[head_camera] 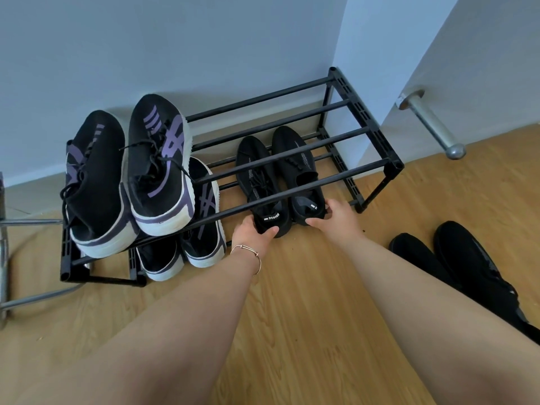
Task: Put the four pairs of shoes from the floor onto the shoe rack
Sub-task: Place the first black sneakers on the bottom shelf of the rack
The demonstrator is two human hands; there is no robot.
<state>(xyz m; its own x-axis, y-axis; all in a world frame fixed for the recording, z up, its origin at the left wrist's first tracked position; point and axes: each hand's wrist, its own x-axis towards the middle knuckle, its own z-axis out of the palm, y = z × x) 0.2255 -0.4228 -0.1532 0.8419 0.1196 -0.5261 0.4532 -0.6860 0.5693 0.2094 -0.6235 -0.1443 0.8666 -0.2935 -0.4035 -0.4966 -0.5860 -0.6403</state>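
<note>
Both bare forearms reach forward; left hand [253, 233] grips the heel of the left black knit sneaker [260, 182], right hand [336, 216] pinches the heel of its right-hand twin [298, 171]. Each shoe's long axis runs away from the grip, toes towards the wall, on the lower tier of the black tubular shoe rack [292, 194]. Open room lies ahead; the front rail sits just above. Rightward, another black pair [455, 264] waits on the wooden floor [306, 331].
</note>
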